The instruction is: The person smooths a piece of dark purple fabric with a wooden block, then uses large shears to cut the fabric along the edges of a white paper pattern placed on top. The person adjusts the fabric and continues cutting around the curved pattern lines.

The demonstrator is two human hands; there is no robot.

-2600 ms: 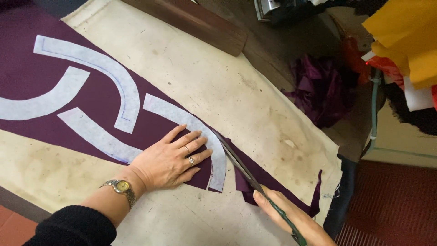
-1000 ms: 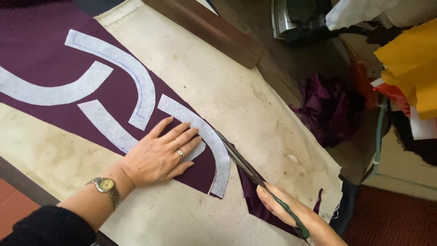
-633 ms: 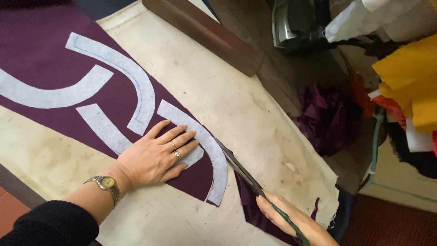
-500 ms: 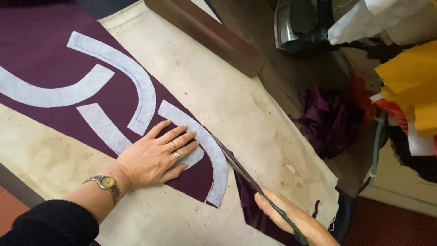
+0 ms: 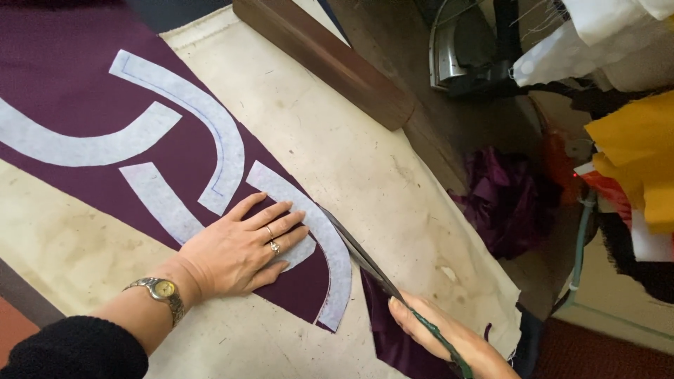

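Scissors [image 5: 365, 260] along purple fabric [image 5: 63, 84]

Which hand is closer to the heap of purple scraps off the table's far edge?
Right. The right hand grips the scissors at the table's near corner, closer to the purple scraps. The left hand lies flat on the purple fabric, farther away.

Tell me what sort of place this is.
Probably a tailoring or sewing workroom: scissors cut purple fabric bearing white curved pattern pieces on a padded cloth-covered table, with an iron nearby.
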